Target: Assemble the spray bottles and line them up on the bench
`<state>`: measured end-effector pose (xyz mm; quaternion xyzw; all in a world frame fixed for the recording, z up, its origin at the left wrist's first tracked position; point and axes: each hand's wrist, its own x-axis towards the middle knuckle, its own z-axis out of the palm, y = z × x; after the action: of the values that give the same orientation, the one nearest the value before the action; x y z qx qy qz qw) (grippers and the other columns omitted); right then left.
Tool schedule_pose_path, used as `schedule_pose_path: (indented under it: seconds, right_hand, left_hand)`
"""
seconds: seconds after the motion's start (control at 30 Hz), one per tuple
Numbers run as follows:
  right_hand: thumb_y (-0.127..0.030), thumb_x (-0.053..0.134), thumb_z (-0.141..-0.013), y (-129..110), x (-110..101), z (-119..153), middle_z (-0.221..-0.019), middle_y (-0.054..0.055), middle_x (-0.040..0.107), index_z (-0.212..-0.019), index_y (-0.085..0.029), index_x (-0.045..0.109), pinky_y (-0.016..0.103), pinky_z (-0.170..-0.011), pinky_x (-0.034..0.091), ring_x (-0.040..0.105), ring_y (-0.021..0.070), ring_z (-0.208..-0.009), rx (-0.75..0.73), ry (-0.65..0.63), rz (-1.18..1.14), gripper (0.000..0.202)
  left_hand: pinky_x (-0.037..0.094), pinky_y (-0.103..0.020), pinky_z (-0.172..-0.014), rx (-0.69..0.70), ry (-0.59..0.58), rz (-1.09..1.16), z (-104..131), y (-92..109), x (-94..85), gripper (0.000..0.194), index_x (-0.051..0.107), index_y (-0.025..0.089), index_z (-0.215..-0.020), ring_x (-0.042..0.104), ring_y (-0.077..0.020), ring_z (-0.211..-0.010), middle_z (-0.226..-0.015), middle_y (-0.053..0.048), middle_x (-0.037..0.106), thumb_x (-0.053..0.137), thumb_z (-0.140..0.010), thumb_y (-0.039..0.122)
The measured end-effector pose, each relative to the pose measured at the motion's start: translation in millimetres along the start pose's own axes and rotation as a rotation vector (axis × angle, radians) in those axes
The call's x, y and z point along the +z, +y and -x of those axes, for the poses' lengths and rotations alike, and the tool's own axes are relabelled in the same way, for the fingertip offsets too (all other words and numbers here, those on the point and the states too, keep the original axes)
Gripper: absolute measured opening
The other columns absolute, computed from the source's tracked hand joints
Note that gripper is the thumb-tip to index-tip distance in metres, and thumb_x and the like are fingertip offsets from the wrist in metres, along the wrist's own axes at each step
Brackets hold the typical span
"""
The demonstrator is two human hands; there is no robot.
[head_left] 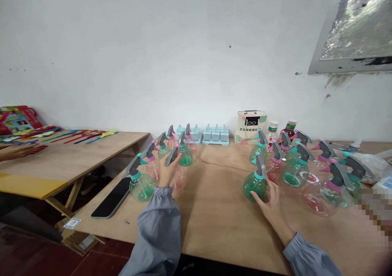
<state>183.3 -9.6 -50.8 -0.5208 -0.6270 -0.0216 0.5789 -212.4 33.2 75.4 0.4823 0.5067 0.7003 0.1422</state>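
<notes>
My left hand (pixel 167 172) is closed around the grey spray head of a pink spray bottle (pixel 179 179), which stands on the wooden table and is partly covered by the hand. On the right, a green spray bottle (pixel 251 185) stands between the thumb and fingers of my right hand (pixel 271 202). Close to my left hand are a nearer green spray bottle (pixel 142 187), another green one (pixel 185 155) and several more in pink and green. Beyond my right hand, a second group includes a green bottle (pixel 292 172) and a large pink one (pixel 315 198).
A black phone (pixel 112 198) lies near the left edge. Light-blue ice-pop moulds (pixel 216 135), a paper bag (pixel 245 137) and a white-capped bottle (pixel 272 133) line the wall. On the side table (pixel 92 155), another person's hand (pixel 20 151) is beside several coloured strips.
</notes>
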Motion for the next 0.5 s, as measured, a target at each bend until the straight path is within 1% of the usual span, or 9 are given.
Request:
schedule_pose_path:
  seconds: [0.1,0.23,0.3,0.33,0.4,0.47,0.5]
  right_hand:
    - [-0.058,0.066,-0.082,1,0,1,-0.126,0.014,0.050,-0.138,-0.020,0.047,0.055,-0.102,0.046,0.051,0.0316,-0.120,-0.014,-0.001,0.005,0.070]
    - [-0.058,0.065,-0.082,0,0,1,-0.124,0.013,0.051,-0.137,-0.021,0.048,0.054,-0.103,0.045,0.052,0.0306,-0.119,-0.033,0.018,0.006,0.069]
    - [-0.058,0.065,-0.082,-2,0,1,-0.124,0.013,0.052,-0.137,-0.021,0.048,0.053,-0.103,0.045,0.053,0.0304,-0.119,-0.035,0.017,0.008,0.069]
    - [-0.058,0.066,-0.082,-2,0,1,-0.125,0.013,0.051,-0.137,-0.021,0.047,0.053,-0.103,0.045,0.052,0.0303,-0.119,-0.034,0.012,0.010,0.069]
    - [-0.058,0.065,-0.083,-3,-1,1,-0.124,0.013,0.051,-0.137,-0.021,0.047,0.053,-0.103,0.045,0.052,0.0302,-0.119,-0.032,0.004,0.010,0.069]
    - [-0.057,0.065,-0.083,-2,0,1,-0.124,0.012,0.052,-0.137,-0.020,0.048,0.053,-0.103,0.046,0.053,0.0301,-0.118,-0.039,0.006,0.007,0.068]
    - [-0.057,0.065,-0.083,-1,0,1,-0.124,0.013,0.052,-0.137,-0.020,0.048,0.053,-0.102,0.046,0.053,0.0301,-0.117,-0.044,0.011,0.007,0.068]
  left_hand:
    - [0.053,-0.028,-0.068,0.006,0.067,0.036,-7,-11,1.4,0.045,0.075,0.012,-0.097,0.064,-0.0173,-0.074,-0.076,-0.001,0.069,0.079,-0.066,0.045]
    - [0.057,-0.034,-0.076,0.023,0.114,0.036,-16,-19,11.2,0.043,0.074,0.015,-0.097,0.067,-0.0212,-0.084,-0.086,-0.004,0.071,0.077,-0.066,0.046]
    - [0.057,-0.036,-0.083,0.063,0.130,0.015,-19,-22,17.6,0.044,0.071,0.016,-0.099,0.067,-0.0225,-0.092,-0.094,-0.006,0.071,0.076,-0.068,0.047]
    - [0.056,-0.038,-0.087,0.099,0.150,0.013,-20,-23,20.7,0.047,0.068,0.016,-0.104,0.067,-0.0232,-0.097,-0.100,-0.007,0.071,0.076,-0.069,0.047]
    - [0.054,-0.041,-0.095,0.192,0.239,0.006,-22,-26,25.4,0.057,0.059,0.018,-0.115,0.066,-0.0243,-0.107,-0.113,-0.011,0.067,0.076,-0.069,0.047]
    - [0.050,-0.044,-0.101,0.290,0.371,-0.019,-21,-29,26.4,0.068,0.049,0.020,-0.124,0.063,-0.0244,-0.114,-0.122,-0.013,0.061,0.078,-0.069,0.048]
    - [0.048,-0.045,-0.104,0.338,0.430,-0.039,-20,-29,25.1,0.072,0.046,0.021,-0.126,0.061,-0.0246,-0.116,-0.124,-0.013,0.058,0.078,-0.069,0.050]
